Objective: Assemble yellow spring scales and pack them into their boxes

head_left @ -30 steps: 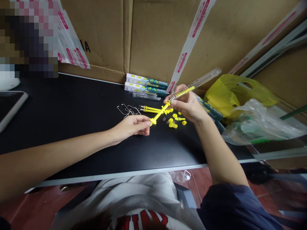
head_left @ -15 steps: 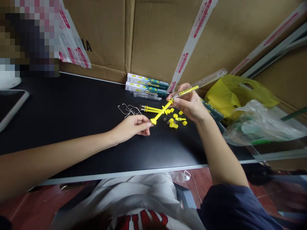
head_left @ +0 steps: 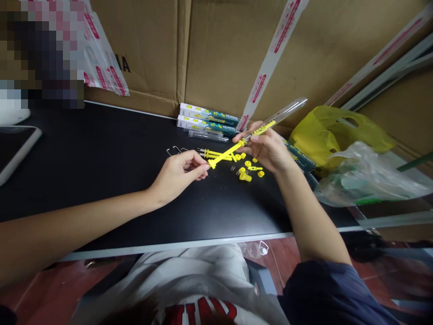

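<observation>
My right hand (head_left: 267, 146) is closed around a clear plastic tube (head_left: 291, 108), which slants up to the right. A yellow plastic rod (head_left: 225, 156) sticks out of the tube's lower end, and part of it shows inside. At the rod's lower left end, my left hand (head_left: 184, 174) pinches its tip with thumb and fingers; what small part lies between them is hidden. Below the rod are other yellow rods (head_left: 209, 154) and several small yellow plastic pieces (head_left: 245, 176). Bent wire hooks (head_left: 173, 150) lie partly hidden behind my left hand.
Printed spring scale boxes (head_left: 199, 122) and clear tubes (head_left: 208, 135) lie near the cardboard (head_left: 216, 54) at the back. A yellow bag (head_left: 314, 131) and a clear bag (head_left: 365, 176) sit at the right. The black table's pale front edge (head_left: 176, 246) runs near my body.
My left hand has shifted slightly left and up with the rod's end, and now covers more of the wire hooks. The tube in my right hand has slid a little down and left.
</observation>
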Tool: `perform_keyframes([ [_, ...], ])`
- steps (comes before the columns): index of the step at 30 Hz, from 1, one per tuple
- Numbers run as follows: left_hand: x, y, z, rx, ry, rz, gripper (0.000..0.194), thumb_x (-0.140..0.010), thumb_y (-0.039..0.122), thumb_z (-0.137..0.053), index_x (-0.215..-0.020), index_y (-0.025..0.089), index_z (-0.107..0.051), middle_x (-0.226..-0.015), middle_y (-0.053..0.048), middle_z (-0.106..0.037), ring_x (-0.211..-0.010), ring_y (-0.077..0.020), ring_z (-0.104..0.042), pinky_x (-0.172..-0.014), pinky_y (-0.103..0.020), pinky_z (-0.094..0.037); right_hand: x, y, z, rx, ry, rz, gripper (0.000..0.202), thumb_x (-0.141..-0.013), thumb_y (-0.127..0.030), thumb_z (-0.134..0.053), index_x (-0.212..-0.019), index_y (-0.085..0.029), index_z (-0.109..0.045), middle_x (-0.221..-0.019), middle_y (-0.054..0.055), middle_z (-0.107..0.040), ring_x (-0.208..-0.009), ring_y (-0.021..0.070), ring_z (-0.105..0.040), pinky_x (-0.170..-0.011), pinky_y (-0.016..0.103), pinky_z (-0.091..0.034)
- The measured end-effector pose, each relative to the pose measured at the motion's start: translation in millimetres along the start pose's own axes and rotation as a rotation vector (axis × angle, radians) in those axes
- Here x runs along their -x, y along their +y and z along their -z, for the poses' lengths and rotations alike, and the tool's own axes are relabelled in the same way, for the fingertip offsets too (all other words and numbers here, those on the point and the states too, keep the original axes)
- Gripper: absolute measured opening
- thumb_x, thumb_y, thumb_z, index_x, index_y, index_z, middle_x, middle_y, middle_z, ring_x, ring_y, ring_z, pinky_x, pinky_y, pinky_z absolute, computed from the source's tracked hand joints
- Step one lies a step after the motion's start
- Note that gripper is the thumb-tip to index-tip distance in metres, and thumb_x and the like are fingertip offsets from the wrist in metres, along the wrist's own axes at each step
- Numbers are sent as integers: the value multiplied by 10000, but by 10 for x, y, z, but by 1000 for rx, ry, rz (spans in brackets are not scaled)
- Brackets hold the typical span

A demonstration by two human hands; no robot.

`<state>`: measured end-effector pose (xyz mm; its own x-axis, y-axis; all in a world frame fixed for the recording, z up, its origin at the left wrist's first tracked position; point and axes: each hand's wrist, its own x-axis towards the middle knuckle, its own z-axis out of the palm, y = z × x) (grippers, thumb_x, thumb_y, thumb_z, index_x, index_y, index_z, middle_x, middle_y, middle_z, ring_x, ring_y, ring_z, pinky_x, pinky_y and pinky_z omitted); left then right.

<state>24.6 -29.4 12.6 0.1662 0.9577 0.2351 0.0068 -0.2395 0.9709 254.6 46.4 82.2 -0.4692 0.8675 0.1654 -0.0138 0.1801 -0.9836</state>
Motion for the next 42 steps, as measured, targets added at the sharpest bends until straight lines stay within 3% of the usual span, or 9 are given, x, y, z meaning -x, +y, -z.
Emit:
perform_keyframes([
  [6, -37, -2, 6, 119, 66, 16, 238, -748, 320, -740, -815, 144, -594, -837, -43, -707, -736, -130, -676, -722, -267, -565, -3, 7, 18, -33, 6, 9, 331, -692, -266, -734, -885, -236, -467, -898, -5, -734, -762, 128, -685, -744, 306, -596],
  [11, -72, 4, 13, 166, 117, 56, 308, -655, 311, -808, -770, 140, -580, -798, -26, -692, -731, -132, -672, -714, -274, -580, -10, 39, 32, -23, 2, 9, 328, -713, -279, -741, -914, -225, -488, -944, 17, -725, -776, 121, -685, -750, 293, -597],
  [18, -91, 27, 15, 178, 168, 101, 323, -653, 349, -808, -749, 136, -586, -753, -26, -693, -666, -126, -669, -677, -282, -594, -7, 54, 18, -21, -13, 16, 325, -695, -301, -785, -907, -204, -560, -965, 22, -685, -792, 135, -694, -750, 291, -605],
  [29, -80, 25, -7, 249, 119, 130, 339, -609, 332, -838, -759, 132, -608, -775, -16, -692, -726, -129, -671, -698, -277, -594, 12, 281, -230, -67, -135, 3, 330, -694, -249, -811, -927, -175, -591, -898, 7, -678, -824, 127, -691, -740, 257, -610],
  [34, -85, -3, -5, 226, 101, 88, 298, -638, 312, -819, -753, 133, -610, -775, -14, -693, -722, -124, -669, -684, -263, -586, 16, 372, -331, -118, -146, 18, 345, -684, -234, -818, -923, -176, -575, -898, 4, -679, -816, 123, -684, -713, 251, -608],
  [42, -90, -123, 51, 13, 108, -90, 178, -741, 273, -742, -775, 148, -620, -811, -27, -699, -713, -130, -666, -695, -267, -550, 46, 393, -405, -135, -121, 12, 341, -690, -237, -814, -922, -174, -571, -878, 4, -688, -782, 127, -689, -700, 266, -612],
])
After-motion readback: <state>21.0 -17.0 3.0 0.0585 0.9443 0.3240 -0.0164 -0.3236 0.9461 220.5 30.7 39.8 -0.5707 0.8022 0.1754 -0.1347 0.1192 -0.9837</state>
